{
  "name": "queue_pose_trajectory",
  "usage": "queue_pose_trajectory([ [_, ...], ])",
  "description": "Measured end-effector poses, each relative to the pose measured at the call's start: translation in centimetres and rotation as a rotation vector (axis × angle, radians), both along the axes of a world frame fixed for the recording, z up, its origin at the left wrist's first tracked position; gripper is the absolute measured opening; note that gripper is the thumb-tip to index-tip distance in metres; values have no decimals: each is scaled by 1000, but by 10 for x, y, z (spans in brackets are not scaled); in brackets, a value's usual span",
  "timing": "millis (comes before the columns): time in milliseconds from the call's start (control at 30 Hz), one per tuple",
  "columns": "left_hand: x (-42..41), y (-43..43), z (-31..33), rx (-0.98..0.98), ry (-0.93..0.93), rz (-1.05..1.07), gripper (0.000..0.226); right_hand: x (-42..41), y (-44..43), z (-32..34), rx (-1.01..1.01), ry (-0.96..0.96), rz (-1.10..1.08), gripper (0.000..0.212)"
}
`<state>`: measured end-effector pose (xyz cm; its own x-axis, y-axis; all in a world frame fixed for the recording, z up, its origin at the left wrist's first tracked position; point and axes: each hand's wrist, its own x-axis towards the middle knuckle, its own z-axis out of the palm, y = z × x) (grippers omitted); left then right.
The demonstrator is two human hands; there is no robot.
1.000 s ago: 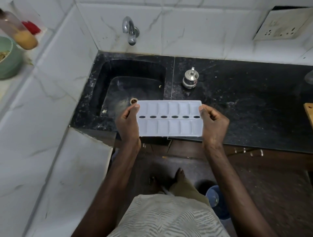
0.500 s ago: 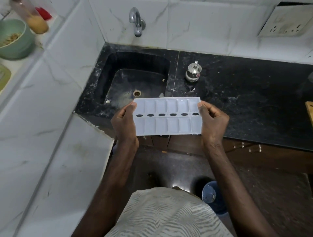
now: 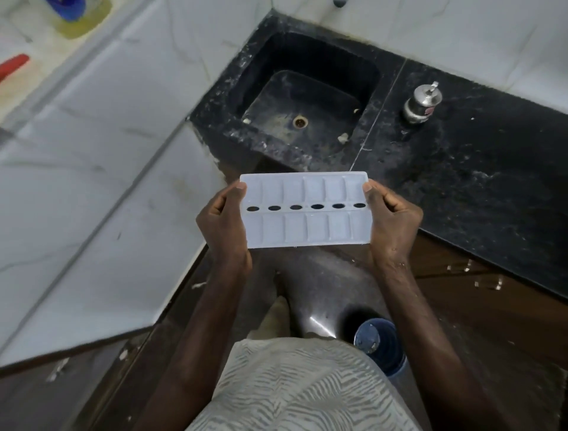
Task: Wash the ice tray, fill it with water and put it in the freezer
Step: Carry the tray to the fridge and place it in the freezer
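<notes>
A white plastic ice tray [image 3: 307, 226] with two rows of compartments and a middle line of oval holes is held level in front of me, above the floor and just short of the counter edge. My left hand [image 3: 222, 220] grips its left end, thumb on top. My right hand [image 3: 392, 215] grips its right end the same way. The black stone sink [image 3: 365, 80] lies beyond the tray, up and to the right. Only the tip of the tap [image 3: 339, 3] shows at the top edge. I cannot tell whether the compartments hold water.
A small steel pot with a lid [image 3: 419, 103] stands on the black counter [image 3: 491, 160] right of the sink. White marble slabs [image 3: 101, 215] run along the left. A blue bucket [image 3: 381, 344] stands on the wet floor by my right leg.
The tray, still in both hands, has come back from over the sink edge to off the counter. The view has swung left and down, so the sink and counter now sit upper right.
</notes>
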<state>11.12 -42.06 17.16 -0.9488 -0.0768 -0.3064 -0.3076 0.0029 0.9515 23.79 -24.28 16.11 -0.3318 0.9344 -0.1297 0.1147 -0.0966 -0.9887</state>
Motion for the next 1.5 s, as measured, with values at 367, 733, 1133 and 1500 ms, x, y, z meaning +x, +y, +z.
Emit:
queue_pose_trajectory([
  [367,43,-83,-26,-35,-17,275,10,-9,-55,-15,-10,-93,331,24],
  [733,37,-150,-33,29,46,680,12,-106,-110,-17,-7,-88,761,22],
  [1133,51,-174,-16,57,46,1029,17,-173,-153,-8,77,-61,1128,26],
  [1500,78,-137,-8,10,101,1423,20,-212,-171,3,138,-44,1538,17],
])
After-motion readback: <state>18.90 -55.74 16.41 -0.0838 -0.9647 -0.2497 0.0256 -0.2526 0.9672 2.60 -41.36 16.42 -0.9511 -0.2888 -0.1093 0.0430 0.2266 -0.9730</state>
